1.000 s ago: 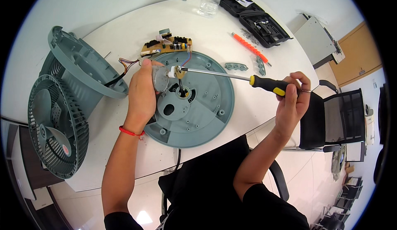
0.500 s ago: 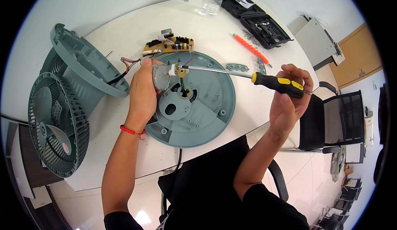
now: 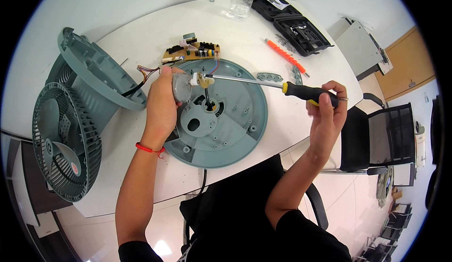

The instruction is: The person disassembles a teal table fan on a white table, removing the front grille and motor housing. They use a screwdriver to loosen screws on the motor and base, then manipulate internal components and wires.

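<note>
- Raised slightly since before, the right hand [image 3: 327, 109] grips the screwdriver [image 3: 301, 91], tip at the motor.
- Left hand [image 3: 162, 102] clasps the motor [image 3: 180, 86] above the round base [image 3: 235, 120].

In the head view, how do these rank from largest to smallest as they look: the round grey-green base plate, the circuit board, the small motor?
1. round grey-green base plate
2. circuit board
3. small motor, partly hidden by the left hand, so this last ranking is unsure.

The left hand [image 3: 162, 104] gripped a small grey motor [image 3: 180, 85] over the round grey fan base [image 3: 235, 130], while the right hand [image 3: 327, 113] held a black-and-yellow screwdriver [image 3: 263, 84] against its fitting on the white table [image 3: 141, 167].
</note>
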{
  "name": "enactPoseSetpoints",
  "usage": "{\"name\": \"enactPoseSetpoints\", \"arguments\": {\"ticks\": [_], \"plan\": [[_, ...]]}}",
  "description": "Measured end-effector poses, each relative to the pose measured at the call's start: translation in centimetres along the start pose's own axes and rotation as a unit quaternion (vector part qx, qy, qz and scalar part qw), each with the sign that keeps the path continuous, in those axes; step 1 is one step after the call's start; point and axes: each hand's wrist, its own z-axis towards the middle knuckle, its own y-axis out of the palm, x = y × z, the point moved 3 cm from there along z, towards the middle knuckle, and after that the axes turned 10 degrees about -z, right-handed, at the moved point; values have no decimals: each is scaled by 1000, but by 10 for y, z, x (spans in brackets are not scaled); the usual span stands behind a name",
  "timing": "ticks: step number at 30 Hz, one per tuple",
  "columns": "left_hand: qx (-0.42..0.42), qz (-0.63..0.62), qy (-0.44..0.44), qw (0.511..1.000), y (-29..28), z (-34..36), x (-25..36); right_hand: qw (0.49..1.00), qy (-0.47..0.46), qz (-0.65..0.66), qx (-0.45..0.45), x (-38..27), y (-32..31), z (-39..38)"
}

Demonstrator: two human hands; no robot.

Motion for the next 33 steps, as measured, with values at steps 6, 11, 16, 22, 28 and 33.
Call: {"name": "enactPoseSetpoints", "arguments": {"ticks": [6, 11, 16, 22, 28, 33], "plan": [[-23, 19, 15, 999, -3, 1, -3, 997, -47, 59, -18, 3, -2, 2], [-8, 33, 16, 999, 2, 0, 0, 984, -174, 39, -15, -5, 12, 4], [-25, 15, 14, 999, -1, 1, -2, 994, -76, 79, -24, -4, 8, 1], [-15, 11, 4, 1000, 2, 0, 1, 984, -105, 140, -1, -2, 13, 4], [-22, 21, 11, 999, -1, 2, 0, 987, -113, 118, -12, 3, 13, 6], [-9, 17, 11, 1000, 0, 1, 1, 986, -106, 131, 5, 2, 13, 6]]}}
